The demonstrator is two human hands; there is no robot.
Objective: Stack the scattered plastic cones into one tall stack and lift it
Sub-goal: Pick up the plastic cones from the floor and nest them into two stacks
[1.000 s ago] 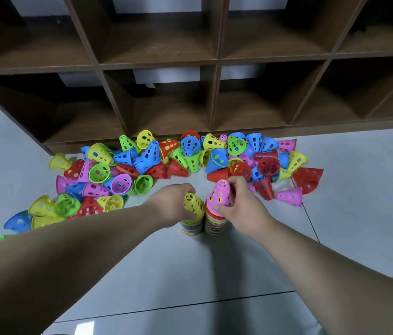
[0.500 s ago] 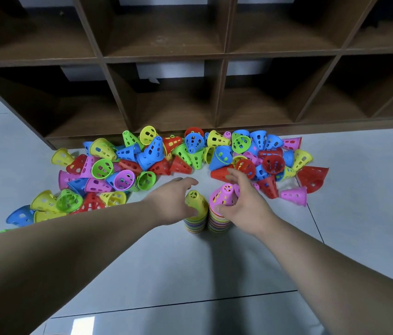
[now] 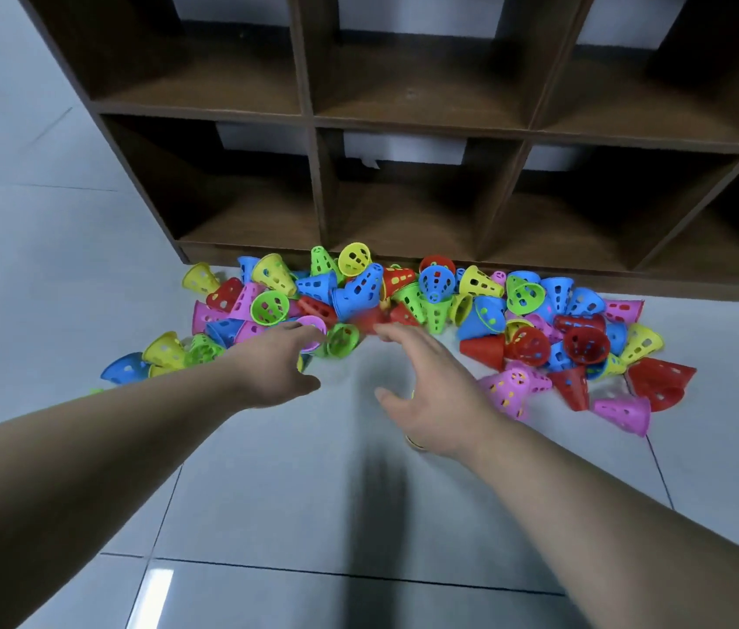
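Several perforated plastic cones (image 3: 435, 288) in red, blue, green, yellow and pink lie scattered on the floor along the foot of a shelf. My left hand (image 3: 281, 363) reaches forward with straight fingers, its tips at a purple cone (image 3: 315, 326) beside a green cone (image 3: 342, 340). With fingers spread and nothing held, my right hand (image 3: 431, 383) stretches toward a red cone (image 3: 365, 320). The stacked cones are almost hidden under my right wrist; only a sliver of rim (image 3: 416, 441) shows.
A dark brown cubby shelf (image 3: 408, 124) stands right behind the pile. Pale grey floor tiles (image 3: 295, 501) lie between me and the cones. A pink cone (image 3: 510, 388) lies just right of my right hand.
Both hands have let go of the two short stacks and moved forward toward the loose pile. The camera has tipped closer, and my right arm now covers the stacks.
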